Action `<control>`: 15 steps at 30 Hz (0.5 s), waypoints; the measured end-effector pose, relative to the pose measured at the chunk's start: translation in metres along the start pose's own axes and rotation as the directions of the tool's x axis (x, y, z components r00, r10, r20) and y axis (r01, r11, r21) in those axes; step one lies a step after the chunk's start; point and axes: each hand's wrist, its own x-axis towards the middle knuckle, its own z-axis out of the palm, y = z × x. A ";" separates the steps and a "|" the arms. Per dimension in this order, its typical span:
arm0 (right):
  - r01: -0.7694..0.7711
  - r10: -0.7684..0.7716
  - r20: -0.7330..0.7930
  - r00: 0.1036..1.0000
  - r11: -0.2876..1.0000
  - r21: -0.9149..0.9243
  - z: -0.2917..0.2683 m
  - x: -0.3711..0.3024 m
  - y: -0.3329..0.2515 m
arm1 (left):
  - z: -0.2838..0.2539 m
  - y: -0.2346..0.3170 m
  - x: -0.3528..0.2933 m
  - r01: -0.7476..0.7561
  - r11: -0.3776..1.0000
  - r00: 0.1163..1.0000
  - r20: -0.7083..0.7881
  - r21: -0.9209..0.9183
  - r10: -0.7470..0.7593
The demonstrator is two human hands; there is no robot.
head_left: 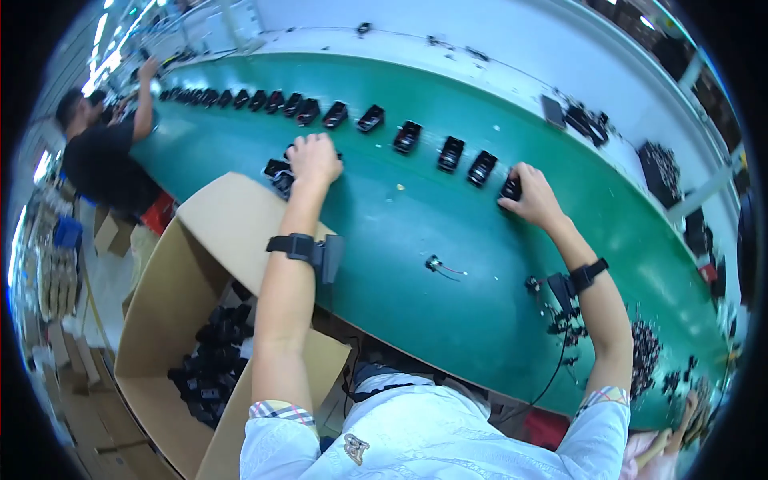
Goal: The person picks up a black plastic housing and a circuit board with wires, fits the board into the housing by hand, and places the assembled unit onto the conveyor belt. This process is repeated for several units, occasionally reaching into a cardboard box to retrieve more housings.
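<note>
My right hand (536, 196) is closed around a black plastic housing (510, 190) at the right end of a curved row. Beside it in that row stand similar open-topped black housings (482, 168), spaced apart on the green table. Farther left, my left hand (315, 160) curls its fingers down over a black housing partly hidden beneath the palm. More black housings (279, 176) lie against its left side, near the box flap. A small part with thin wires (434, 263) lies on the table between my forearms.
An open cardboard box (160, 320) holding black parts (212, 360) stands at the left table edge. Small dark components (644, 356) are heaped at the right, near a cable (552, 380). A person in black (112, 160) works at the far left; another person's arm (686, 412) shows lower right.
</note>
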 end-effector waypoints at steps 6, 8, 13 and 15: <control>0.160 -0.166 -0.206 0.964 0.986 -0.047 -0.058 -0.057 -0.030 | 0.022 0.001 0.004 -0.095 0.995 0.995 0.044 0.014 0.094; 0.115 -0.116 -0.001 0.993 0.984 0.140 -0.079 -0.094 -0.042 | 0.025 0.005 0.001 -0.124 0.991 0.992 0.029 -0.042 0.126; 0.076 -0.089 0.100 0.991 0.989 0.127 -0.087 -0.160 -0.060 | 0.020 0.040 -0.015 -0.258 0.954 0.966 -0.045 -0.152 0.254; 0.121 -0.135 0.081 0.988 0.980 0.159 -0.077 -0.164 -0.073 | 0.013 0.061 -0.037 -0.342 0.876 0.939 -0.093 -0.339 0.331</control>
